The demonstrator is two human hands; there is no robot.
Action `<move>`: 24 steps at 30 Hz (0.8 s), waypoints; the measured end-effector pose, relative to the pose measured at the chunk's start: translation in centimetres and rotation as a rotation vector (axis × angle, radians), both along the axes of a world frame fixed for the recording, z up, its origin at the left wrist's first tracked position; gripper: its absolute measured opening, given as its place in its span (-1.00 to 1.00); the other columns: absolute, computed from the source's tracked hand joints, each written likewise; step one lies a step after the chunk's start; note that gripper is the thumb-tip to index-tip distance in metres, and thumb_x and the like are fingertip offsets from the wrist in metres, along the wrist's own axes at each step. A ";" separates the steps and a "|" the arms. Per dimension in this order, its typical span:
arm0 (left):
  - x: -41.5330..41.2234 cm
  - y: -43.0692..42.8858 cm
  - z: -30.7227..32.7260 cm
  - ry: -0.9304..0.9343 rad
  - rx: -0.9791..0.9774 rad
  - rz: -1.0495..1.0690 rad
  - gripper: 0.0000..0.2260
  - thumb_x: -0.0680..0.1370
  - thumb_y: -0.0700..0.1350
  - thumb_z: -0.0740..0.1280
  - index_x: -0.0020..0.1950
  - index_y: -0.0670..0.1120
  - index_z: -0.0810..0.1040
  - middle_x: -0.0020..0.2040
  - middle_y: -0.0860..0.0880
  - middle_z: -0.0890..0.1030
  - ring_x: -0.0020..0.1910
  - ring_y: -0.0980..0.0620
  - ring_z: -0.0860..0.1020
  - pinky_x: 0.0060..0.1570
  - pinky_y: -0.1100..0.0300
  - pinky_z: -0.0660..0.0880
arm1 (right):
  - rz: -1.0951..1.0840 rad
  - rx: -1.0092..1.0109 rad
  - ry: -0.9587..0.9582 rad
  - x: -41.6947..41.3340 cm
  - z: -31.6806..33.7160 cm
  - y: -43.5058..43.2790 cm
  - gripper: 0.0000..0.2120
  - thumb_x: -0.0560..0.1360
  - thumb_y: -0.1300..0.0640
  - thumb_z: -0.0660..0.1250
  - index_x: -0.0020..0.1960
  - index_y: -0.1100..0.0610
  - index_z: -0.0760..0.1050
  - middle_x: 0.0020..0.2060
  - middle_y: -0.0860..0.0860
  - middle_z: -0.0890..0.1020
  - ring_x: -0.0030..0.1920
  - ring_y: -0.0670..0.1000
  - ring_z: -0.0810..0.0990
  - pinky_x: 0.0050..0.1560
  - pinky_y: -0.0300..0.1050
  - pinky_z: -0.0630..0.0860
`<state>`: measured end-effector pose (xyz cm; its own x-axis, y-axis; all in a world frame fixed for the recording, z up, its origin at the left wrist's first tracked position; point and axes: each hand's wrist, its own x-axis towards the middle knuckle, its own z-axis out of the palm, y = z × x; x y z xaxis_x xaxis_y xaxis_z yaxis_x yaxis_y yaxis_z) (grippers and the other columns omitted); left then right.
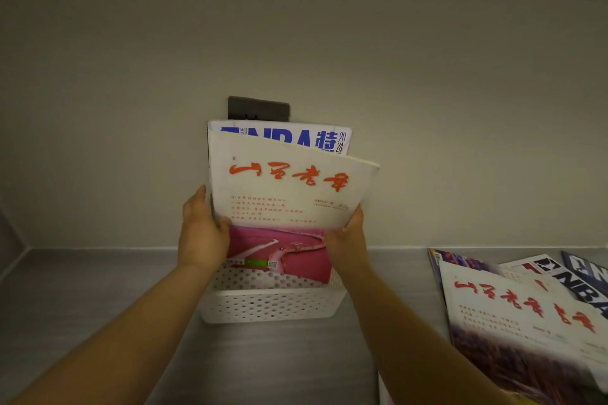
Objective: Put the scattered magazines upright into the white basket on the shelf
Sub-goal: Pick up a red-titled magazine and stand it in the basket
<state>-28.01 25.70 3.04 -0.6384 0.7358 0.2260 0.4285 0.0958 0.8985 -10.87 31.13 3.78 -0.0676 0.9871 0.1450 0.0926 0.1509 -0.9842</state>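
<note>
— Where was the magazine (289, 187) with the red brush title?

— Upright over the white basket (269, 306), its cover facing the camera and its pink lower edge down inside the basket's walls. I could not tell whether that edge touched the bottom. The top edge sloped down to the right, so it stood a little tilted.

— And the hands?

— Both were grasping it. The left grip (202, 233) held the left edge with the thumb on the cover and the fingers behind. The right grip (348, 240) pinched the right edge in the same way, low on the cover.

— Was anything already in the basket?

— One NBA magazine (283, 138) with blue lettering stood upright just behind the held one, its top showing above it. Its back was near the pale wall (427, 108), where a dark plate (258, 107) showed just above it.

— Where did the basket sit?

— On the grey shelf (98, 289), near the back wall and between the two forearms.

— And the others?

— A loose pile of magazines (513, 316) lay flat on the shelf to the right, well apart from the basket. The one on top carried the same red title, and copies with NBA lettering stuck out from under it on the far side.
</note>
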 end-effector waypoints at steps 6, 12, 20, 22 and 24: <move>-0.2 1.3 0.5 0.012 0.029 -0.031 -0.71 0.54 -0.31 0.09 0.26 -0.16 0.31 0.23 -0.20 0.49 0.14 -0.09 0.46 0.00 0.12 0.40 | 0.038 -0.064 -0.061 -0.8 0.8 2.1 -0.27 0.41 0.53 0.09 0.45 0.08 -0.06 0.34 0.15 0.34 0.32 0.14 0.37 0.25 0.18 0.45; -1.6 2.0 0.3 0.117 -0.059 0.055 -0.73 0.55 -0.22 0.14 0.25 -0.17 0.37 0.20 -0.23 0.53 0.13 -0.21 0.49 -0.04 0.07 0.40 | 0.100 -0.031 -0.158 -1.7 1.8 3.8 -0.41 0.42 0.52 0.09 0.38 0.12 0.15 0.26 0.16 0.44 0.23 0.11 0.45 -0.02 -0.07 0.58; -3.1 2.1 0.3 0.217 -0.240 0.008 -0.75 0.56 -0.19 0.14 0.17 -0.25 0.44 0.13 -0.28 0.56 0.05 -0.25 0.51 -0.10 0.09 0.38 | 0.139 -0.045 -0.230 -0.8 0.9 3.7 -0.47 0.43 0.42 0.25 0.34 0.13 0.23 0.23 0.16 0.49 0.22 0.16 0.49 0.19 0.17 0.50; -3.6 1.5 0.7 0.192 -0.273 -0.020 -0.70 0.54 -0.20 0.18 0.26 -0.24 0.38 0.21 -0.27 0.52 0.15 -0.24 0.48 0.04 0.04 0.40 | 0.162 -0.002 -0.257 -0.2 1.2 3.0 -0.53 0.43 0.32 0.31 0.29 0.13 0.30 0.16 0.04 0.52 0.11 0.04 0.53 0.11 0.01 0.53; -3.8 0.4 1.1 0.183 -0.257 -0.010 -0.64 0.52 -0.20 0.21 0.31 -0.23 0.33 0.25 -0.26 0.48 0.20 -0.23 0.45 0.17 -0.01 0.38 | 0.191 0.022 -0.343 0.9 1.6 2.1 -0.52 0.45 0.23 0.32 0.33 0.12 0.27 0.11 0.01 0.49 0.02 -0.07 0.50 -0.05 -0.24 0.51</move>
